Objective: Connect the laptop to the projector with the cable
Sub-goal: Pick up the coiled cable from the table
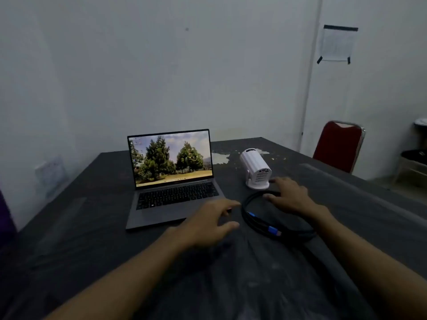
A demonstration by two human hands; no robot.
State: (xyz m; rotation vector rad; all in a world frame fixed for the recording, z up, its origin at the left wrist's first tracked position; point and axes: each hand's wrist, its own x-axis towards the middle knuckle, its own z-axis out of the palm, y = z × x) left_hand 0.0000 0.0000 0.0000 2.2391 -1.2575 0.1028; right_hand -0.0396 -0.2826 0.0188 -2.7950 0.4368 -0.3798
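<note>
A dark desk (69,227) fills the lower half of the frame, its surface scuffed and flaked pale near the far edge. At centre left an open grey laptop (172,179) sits on it, screen lit with a picture of trees. In the right middle of the frame a red chair (338,146) stands beyond the desk's far corner, and a sheet of paper (336,43) is taped to the wall at upper right.

Just right of the laptop's near corner a black cable (258,224) lies coiled in a loop on the desk, with blue connector ends showing on its near side. Beyond the coil, right of the screen, a small white projector (255,168) stands on its round base.

The left hand (208,224) hovers at centre frame between laptop and coil, fingers spread and holding nothing. The right hand (290,196) rests flat with fingers apart over the far side of the coil, its fingertips near the projector's base; it grips nothing visible.
</note>
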